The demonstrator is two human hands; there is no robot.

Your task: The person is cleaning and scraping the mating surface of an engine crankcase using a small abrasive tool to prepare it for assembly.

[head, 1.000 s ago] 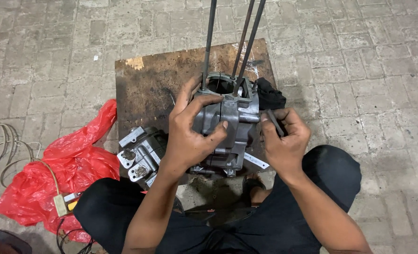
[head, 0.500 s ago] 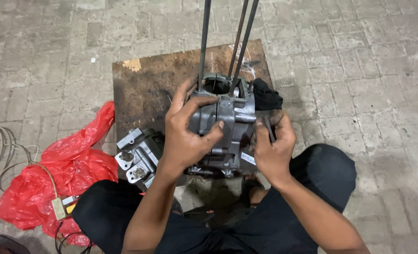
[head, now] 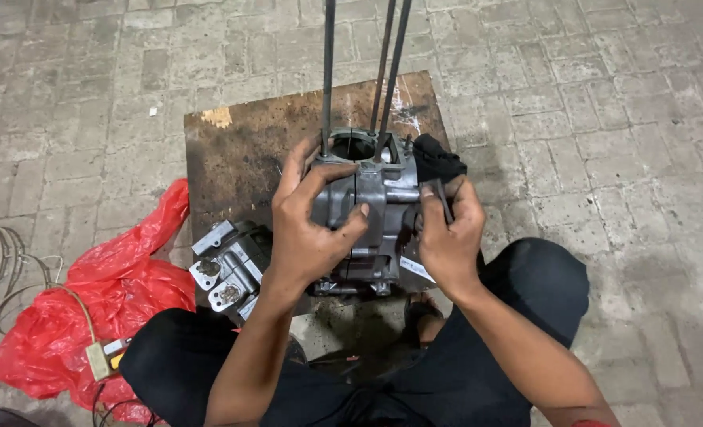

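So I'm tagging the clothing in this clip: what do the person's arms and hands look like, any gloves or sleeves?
Both arms are bare to above the elbow, with no sleeves showing. The left hand and right hand wear no gloves. I can make out no rings or watch. A thin red band shows high on the right arm.

1. One grey engine case (head: 367, 213), held upright by two hands: left hand (head: 308, 229), right hand (head: 446, 237).
2. Three long metal rods (head: 328, 71) rising from it.
3. One wooden board (head: 240, 150) beneath.
4. One red plastic bag (head: 106, 292).
5. One smaller metal engine part (head: 229, 265).
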